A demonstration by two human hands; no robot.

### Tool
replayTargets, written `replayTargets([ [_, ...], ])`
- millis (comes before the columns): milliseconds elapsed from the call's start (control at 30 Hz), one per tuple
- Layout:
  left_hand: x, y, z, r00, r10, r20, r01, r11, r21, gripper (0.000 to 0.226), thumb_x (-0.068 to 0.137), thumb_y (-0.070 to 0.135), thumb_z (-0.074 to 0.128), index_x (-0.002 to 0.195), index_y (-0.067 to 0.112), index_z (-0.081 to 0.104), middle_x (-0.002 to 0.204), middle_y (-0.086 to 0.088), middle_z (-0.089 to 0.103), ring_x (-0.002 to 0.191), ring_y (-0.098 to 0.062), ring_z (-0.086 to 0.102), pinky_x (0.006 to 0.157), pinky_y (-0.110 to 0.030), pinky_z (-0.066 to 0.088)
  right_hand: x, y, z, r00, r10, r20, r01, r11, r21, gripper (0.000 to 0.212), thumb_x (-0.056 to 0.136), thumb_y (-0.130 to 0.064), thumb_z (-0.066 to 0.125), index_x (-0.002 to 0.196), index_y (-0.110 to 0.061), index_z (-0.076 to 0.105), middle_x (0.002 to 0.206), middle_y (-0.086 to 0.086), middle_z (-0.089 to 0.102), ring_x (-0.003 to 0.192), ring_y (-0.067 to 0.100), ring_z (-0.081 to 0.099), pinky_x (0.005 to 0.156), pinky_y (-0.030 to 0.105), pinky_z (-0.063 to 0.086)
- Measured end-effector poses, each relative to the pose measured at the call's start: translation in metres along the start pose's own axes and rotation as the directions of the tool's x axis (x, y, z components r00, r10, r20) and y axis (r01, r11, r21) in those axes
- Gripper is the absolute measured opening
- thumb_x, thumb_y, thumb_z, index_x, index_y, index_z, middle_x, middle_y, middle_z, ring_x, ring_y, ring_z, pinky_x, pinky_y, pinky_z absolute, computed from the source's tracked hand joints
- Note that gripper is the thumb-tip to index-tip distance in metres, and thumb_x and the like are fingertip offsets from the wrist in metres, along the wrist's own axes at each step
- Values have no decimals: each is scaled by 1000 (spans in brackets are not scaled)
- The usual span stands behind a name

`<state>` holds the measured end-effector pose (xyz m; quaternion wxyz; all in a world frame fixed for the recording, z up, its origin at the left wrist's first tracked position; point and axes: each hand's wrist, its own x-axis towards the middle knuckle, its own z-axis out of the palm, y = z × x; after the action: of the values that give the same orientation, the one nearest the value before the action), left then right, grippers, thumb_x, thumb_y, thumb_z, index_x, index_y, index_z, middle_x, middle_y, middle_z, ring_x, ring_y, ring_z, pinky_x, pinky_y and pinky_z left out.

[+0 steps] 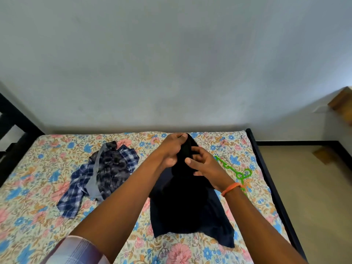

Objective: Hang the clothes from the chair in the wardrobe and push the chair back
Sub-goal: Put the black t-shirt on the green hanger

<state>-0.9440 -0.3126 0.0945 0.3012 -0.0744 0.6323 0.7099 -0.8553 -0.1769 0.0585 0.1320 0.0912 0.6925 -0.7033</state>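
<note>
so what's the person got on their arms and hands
Both forearms are bare and the hands wear no gloves. The right hand has an orange band round its wrist. On the left arm, a rolled-up sleeve in pale pink and blue plaid shows near the elbow; the left hand shows no rings.

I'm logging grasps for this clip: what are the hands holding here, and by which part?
Both hands grip the dark garment at its top end: left hand highest, right hand just below. Which part that is cannot be told.

Pale grey wall [171, 63] fills upper half. Bed [47, 221], floral sheet, dark frame, at 6 o'clock. Beige floor [304, 187] at 4. Wooden furniture [342, 103] at 3.
</note>
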Motion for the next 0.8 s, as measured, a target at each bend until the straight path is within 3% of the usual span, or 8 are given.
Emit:
replayTargets([
  [133, -6, 23, 3, 998, 66, -22, -63, 992, 110, 20, 103, 20, 50, 90, 9, 59, 91, -14, 62, 86, -28, 59, 88, -43, 53, 0, -13, 9, 992, -128, -15, 126, 988, -86, 67, 76, -34, 84, 133, -25, 49, 119, -1, 66, 103, 11, 68, 74, 22, 54],
  [267, -16, 48, -5, 985, 131, 110, -150, 972, 181, 18, 102, 21, 53, 90, 10, 61, 86, -13, 63, 81, -25, 60, 80, -38, 53, -2, -4, 4, 977, -192, 91, 210, 806, -553, 22, 82, -47, 76, 90, -31, 64, 84, -17, 67, 79, 0, 65, 68, 19, 47],
  [333, -20, 63, -11, 966, 178, 185, -219, 949, 227, 18, 102, 20, 54, 87, 11, 60, 75, -7, 60, 69, -18, 57, 67, -29, 49, -1, 8, -2, 994, -78, 76, 109, 707, -699, 53, 75, -73, 66, 63, -24, 52, 58, -11, 52, 54, 6, 52, 57, 26, 38],
  [400, -21, 78, -21, 958, 227, 173, -268, 925, 271, 19, 101, 18, 55, 84, 12, 60, 72, -4, 59, 64, -14, 56, 64, -27, 47, -4, 10, -4, 998, 65, 17, -29, 648, -761, 71, 70, -85, 56, 57, -18, 38, 52, -5, 42, 48, 13, 43, 54, 31, 33],
  [500, -20, 92, -38, 949, 293, 114, -315, 882, 350, 24, 101, 15, 55, 77, 12, 58, 69, -3, 55, 57, -10, 54, 58, -23, 44, -13, -4, -10, 941, 337, -35, -239, 589, -772, 59, 78, -79, 55, 65, -21, 52, 71, 4, 67, 58, 17, 62, 47, 21, 44],
  [600, -10, 95, -49, 935, 354, -18, -304, 828, 472, 25, 98, 8, 55, 74, 15, 53, 75, -6, 48, 63, -16, 46, 60, -27, 38, -12, -16, -16, 902, 433, -6, -229, 464, -856, 52, 67, -78, 67, 66, -28, 53, 73, -2, 64, 66, 15, 60, 54, 19, 44],
  [733, 0, 99, -63, 882, 352, -312, -217, 894, 393, 32, 91, -5, 40, 101, 13, 64, 104, -10, 58, 98, -27, 57, 86, -38, 53, 1, -17, -33, 937, 262, -230, -267, 118, -956, 60, 64, -77, 71, 77, -21, 55, 79, -5, 59, 74, 14, 58, 71, 29, 52],
  [800, 0, 103, -73, 851, 325, -412, -205, 928, 310, 41, 88, -8, 35, 105, 13, 65, 109, -10, 60, 107, -29, 59, 93, -44, 54, 7, -17, -50, 925, 147, -351, -376, 223, -899, 59, 74, -74, 64, 82, -16, 55, 83, -1, 62, 76, 18, 61, 71, 32, 52],
])
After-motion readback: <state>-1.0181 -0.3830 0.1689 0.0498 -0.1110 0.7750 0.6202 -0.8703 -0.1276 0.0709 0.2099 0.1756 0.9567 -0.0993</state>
